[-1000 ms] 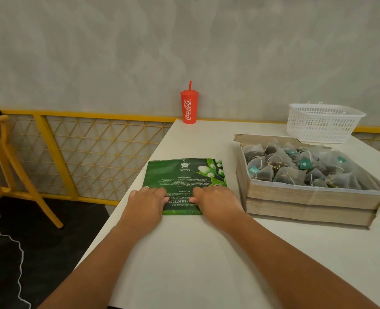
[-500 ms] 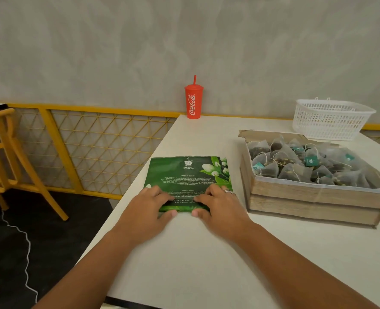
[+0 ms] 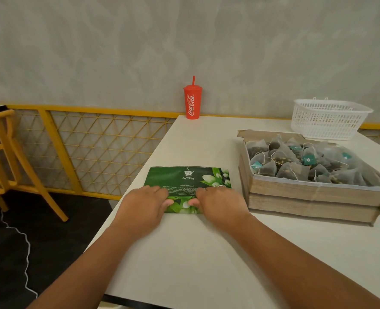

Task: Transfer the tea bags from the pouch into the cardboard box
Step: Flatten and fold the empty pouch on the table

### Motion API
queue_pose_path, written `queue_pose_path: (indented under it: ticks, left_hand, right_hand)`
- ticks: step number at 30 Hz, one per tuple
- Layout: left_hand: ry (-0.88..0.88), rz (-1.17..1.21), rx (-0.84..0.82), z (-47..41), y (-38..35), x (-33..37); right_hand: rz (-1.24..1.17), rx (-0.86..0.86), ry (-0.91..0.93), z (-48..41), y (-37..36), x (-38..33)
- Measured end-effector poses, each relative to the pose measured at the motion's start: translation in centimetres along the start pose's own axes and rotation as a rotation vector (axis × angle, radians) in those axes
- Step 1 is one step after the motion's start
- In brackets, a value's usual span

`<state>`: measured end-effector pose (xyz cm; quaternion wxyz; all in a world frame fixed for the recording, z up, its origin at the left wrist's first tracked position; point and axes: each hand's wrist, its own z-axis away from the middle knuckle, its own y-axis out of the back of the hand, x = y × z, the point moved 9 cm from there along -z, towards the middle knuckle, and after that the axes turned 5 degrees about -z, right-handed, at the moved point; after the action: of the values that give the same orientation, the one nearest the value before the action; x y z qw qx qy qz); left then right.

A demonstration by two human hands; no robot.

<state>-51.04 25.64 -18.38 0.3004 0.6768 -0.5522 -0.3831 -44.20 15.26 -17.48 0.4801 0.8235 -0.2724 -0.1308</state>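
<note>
White table (image 3: pixel 206 253) against grey wall; both hands (image 3: pixel 144 204) (image 3: pixel 220 202) pinch the folded green pouch (image 3: pixel 187 178).

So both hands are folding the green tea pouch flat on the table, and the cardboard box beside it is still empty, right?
Not quite. The head view shows the cardboard box is not empty: it is filled with pyramid tea bags. The rest holds: the left hand and right hand are folding the green tea pouch, which lies flat on the table with the box beside it.
</note>
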Motion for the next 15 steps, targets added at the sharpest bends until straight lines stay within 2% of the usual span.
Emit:
queue_pose_path:
  ticks: [4,6,8,11,15]
  left_hand:
    - [-0.036,0.011,-0.057,-0.5,-1.3,-0.3]
    - [-0.016,0.102,-0.084,-0.6,-2.1,-0.7]
    - [0.031,0.189,-0.148,-0.7,-3.1,-1.2]
    - [0.048,0.31,-0.139,-0.6,-2.9,-1.1]
    - [-0.022,0.063,-0.004,-0.6,-1.8,-0.5]
  right_hand:
    - [-0.071,-0.181,0.04,-0.1,-1.5,0.2]
    - [-0.161,-0.271,-0.02,0.0,-2.6,0.9]
    - [-0.212,-0.274,-0.043,0.2,-2.9,1.2]
    - [-0.328,-0.271,0.014,0.7,-3.3,1.1]
    - [-0.364,-0.292,0.092,1.5,-2.8,0.6]
